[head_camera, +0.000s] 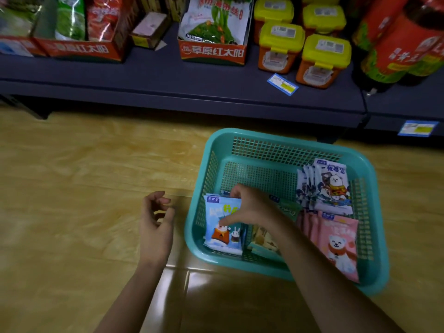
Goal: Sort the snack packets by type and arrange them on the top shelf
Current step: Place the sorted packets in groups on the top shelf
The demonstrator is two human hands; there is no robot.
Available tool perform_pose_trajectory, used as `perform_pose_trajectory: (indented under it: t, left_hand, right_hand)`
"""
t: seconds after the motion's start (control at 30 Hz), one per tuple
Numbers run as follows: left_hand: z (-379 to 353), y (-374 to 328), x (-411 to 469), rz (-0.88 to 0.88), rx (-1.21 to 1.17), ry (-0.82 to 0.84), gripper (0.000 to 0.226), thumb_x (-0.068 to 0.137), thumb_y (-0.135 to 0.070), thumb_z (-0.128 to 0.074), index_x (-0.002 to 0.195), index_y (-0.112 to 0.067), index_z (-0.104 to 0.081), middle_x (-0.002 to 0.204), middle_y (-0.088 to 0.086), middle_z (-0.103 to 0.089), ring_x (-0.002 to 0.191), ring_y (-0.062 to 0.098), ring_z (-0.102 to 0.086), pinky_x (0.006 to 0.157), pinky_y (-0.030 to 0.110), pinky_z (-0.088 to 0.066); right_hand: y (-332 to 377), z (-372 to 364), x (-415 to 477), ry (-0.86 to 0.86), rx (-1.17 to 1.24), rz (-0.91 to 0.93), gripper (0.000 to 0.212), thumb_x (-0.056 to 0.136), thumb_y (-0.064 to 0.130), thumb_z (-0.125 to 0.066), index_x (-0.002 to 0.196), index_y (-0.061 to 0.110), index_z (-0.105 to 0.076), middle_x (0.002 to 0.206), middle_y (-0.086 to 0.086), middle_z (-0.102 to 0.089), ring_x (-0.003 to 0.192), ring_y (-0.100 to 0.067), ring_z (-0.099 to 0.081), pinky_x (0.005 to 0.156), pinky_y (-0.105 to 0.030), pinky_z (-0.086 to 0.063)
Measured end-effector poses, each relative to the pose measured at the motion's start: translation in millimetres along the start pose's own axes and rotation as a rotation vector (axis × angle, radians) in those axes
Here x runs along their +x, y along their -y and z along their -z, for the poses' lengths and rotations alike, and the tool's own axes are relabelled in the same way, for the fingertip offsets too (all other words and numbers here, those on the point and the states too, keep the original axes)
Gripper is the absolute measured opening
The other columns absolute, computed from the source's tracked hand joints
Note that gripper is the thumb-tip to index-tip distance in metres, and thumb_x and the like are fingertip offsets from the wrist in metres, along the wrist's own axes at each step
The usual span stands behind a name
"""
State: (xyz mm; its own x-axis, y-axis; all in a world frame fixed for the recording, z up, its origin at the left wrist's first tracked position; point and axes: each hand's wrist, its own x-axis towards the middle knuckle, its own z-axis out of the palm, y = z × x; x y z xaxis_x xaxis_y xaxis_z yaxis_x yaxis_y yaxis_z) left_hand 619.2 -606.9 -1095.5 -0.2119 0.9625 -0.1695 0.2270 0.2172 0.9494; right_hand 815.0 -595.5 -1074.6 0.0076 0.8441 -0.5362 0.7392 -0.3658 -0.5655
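Left hand point(156, 227) hovers over the wooden floor point(72, 188), fingers loosely curled, holding nothing, just beside the teal basket point(276, 138). In its near-left corner the right hand point(249, 207) pinches the upright blue packets point(222, 227), thumb on front. Its wrist covers a green packet point(288, 209). Further right: white packets point(331, 186), pink packets point(336, 243). Behind, the dark shelf point(168, 75) carries red cartons point(212, 52) and yellow-lidded tubs point(324, 61).

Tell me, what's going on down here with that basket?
A person reaches into a teal basket on the floor. The right hand pinches a stack of blue packets at its left end; the left hand hovers open outside it. At the right stand grouped white packets and pink packets.
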Motion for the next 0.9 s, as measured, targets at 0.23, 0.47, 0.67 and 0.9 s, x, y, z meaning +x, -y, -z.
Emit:
perform_pose_trajectory:
  t: [0.23,0.47,0.67,0.9]
  left_hand:
    - [-3,-19,6,-0.073,-0.037,-0.033,0.023,0.085,-0.003,-0.052,0.094,-0.024,-0.055,0.085,-0.006,-0.057,0.072,-0.006,-0.052,0.068,0.005,-0.041]
    - [-34,-36,-9,-0.107,0.201,0.342,0.025,0.083,0.000,-0.041,0.090,-0.018,-0.057,0.089,0.002,-0.061,0.074,-0.002,-0.055,0.069,0.006,-0.041]
    - [-84,-2,-20,0.105,0.749,0.594,0.053,0.088,-0.031,-0.060,0.122,0.004,-0.038,0.124,0.022,-0.048,0.116,0.035,-0.047,0.094,0.034,-0.036]
    - [-106,16,-3,0.276,0.785,0.556,0.069,0.062,-0.029,-0.085,0.111,0.006,-0.051,0.114,0.022,-0.059,0.108,0.032,-0.056,0.089,0.034,-0.046]
  right_hand:
    - [-7,-41,-28,0.068,0.560,0.062,0.049,0.068,0.005,-0.079,0.110,0.023,-0.062,0.112,-0.003,-0.068,0.101,-0.014,-0.064,0.092,-0.034,-0.051]
    - [-24,33,-62,-0.222,0.900,0.020,0.010,0.082,0.016,-0.064,0.090,0.022,-0.061,0.077,0.009,-0.071,0.071,-0.001,-0.067,0.067,-0.024,-0.056]
    - [-66,66,-80,-0.354,1.416,-0.148,0.013,0.086,0.011,-0.054,0.080,0.015,-0.065,0.071,0.004,-0.071,0.069,-0.011,-0.068,0.054,-0.021,-0.052]
    - [-94,58,-91,-0.456,1.397,-0.247,0.009,0.081,0.012,-0.060,0.081,0.019,-0.065,0.071,0.004,-0.072,0.069,-0.016,-0.067,0.060,-0.028,-0.048]
